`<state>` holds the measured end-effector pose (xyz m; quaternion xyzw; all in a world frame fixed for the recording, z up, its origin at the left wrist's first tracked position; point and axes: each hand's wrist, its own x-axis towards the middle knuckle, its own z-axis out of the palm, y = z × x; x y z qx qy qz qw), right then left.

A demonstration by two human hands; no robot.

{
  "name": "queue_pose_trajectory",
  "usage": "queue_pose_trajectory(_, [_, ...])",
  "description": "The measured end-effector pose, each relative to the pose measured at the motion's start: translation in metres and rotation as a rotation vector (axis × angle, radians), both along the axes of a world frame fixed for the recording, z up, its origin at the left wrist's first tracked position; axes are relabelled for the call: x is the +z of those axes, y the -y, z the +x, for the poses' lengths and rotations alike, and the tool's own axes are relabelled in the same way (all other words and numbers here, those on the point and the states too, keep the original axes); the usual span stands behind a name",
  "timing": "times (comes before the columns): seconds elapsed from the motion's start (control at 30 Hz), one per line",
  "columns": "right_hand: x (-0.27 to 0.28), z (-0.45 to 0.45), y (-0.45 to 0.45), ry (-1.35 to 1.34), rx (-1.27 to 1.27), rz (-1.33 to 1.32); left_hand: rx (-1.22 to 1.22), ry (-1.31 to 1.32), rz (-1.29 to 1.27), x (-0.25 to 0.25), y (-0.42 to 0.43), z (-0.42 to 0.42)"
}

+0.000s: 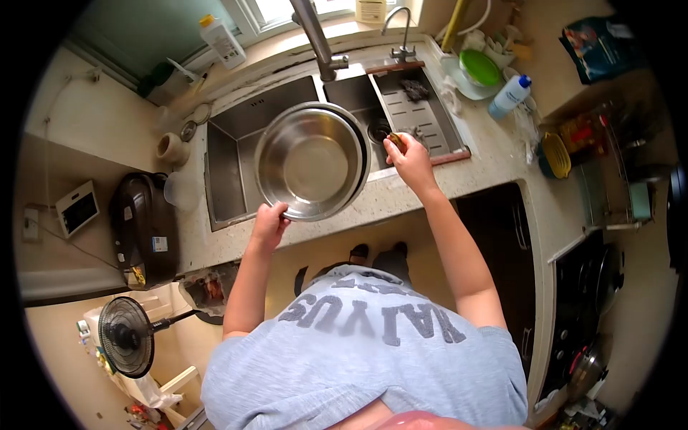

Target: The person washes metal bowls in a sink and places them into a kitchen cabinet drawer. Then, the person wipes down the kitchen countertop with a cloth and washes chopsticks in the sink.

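Observation:
My left hand [270, 225] is closed on the near rim of a shiny stainless steel basin [310, 159], held over the sink. A second dark rim shows along the basin's right side, perhaps another bowl nested with it. The inside of the basin shows no solid contents. To the right, my right hand [410, 162] pinches a small brownish-green thing [395, 141], too small to name. That hand is above the narrow sink bowl [351, 93], near the dark drain [378, 130], apart from the basin.
The large sink bowl [240, 129] lies left, under the basin. Over it rises a grey faucet [319, 43]. A slotted drain tray [423, 107] holds a dark scrubber [413, 89]. A blue-capped bottle [509, 98] and green-topped bowl [480, 68] stand right; a black appliance [145, 229] stands left.

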<state>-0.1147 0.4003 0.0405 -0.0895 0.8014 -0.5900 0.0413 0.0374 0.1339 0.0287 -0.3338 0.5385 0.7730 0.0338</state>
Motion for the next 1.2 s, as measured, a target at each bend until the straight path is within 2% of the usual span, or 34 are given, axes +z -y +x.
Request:
queue_pose_trajectory(0.07, [-0.002,-0.028,0.015,-0.027,0.029,0.068,0.007,0.014,0.068,-0.018,0.004,-0.006])
queue_pose_trajectory(0.17, [-0.001,-0.068,0.035,0.093,0.163,0.199,-0.036,0.021,0.092,-0.033,0.005,-0.018])
queue_pose_trajectory(0.23, [-0.002,-0.085,0.050,0.331,0.246,0.207,-0.048,0.032,0.098,-0.046,0.004,-0.024])
queue_pose_trajectory(0.3, [-0.027,-0.100,0.063,0.061,0.227,0.263,-0.026,0.024,0.166,-0.052,0.002,-0.031])
queue_pose_trajectory(0.37, [-0.036,-0.118,0.064,0.209,0.307,0.241,0.044,0.031,0.238,-0.055,-0.003,-0.035])
queue_pose_trajectory(0.47, [-0.049,-0.132,0.067,0.256,0.421,0.209,0.045,0.034,0.315,-0.050,-0.005,-0.042])
queue_pose_trajectory(0.6, [-0.060,-0.138,0.074,0.090,0.384,0.135,0.056,0.069,0.391,-0.041,-0.001,-0.051])
queue_pose_trajectory(0.67, [-0.055,-0.136,0.073,0.112,0.351,0.148,0.060,0.069,0.418,-0.042,0.000,-0.054])
queue_pose_trajectory(0.93, [-0.056,-0.134,0.051,0.148,0.247,0.102,-0.129,0.040,0.317,-0.039,0.013,-0.087])
queue_pose_trajectory(1.1, [-0.033,-0.136,0.033,0.105,0.171,0.168,-0.160,0.143,0.121,-0.037,0.008,-0.117])
queue_pose_trajectory(1.2, [-0.012,-0.133,0.025,0.039,0.097,0.209,-0.208,0.164,-0.076,-0.012,0.000,-0.134])
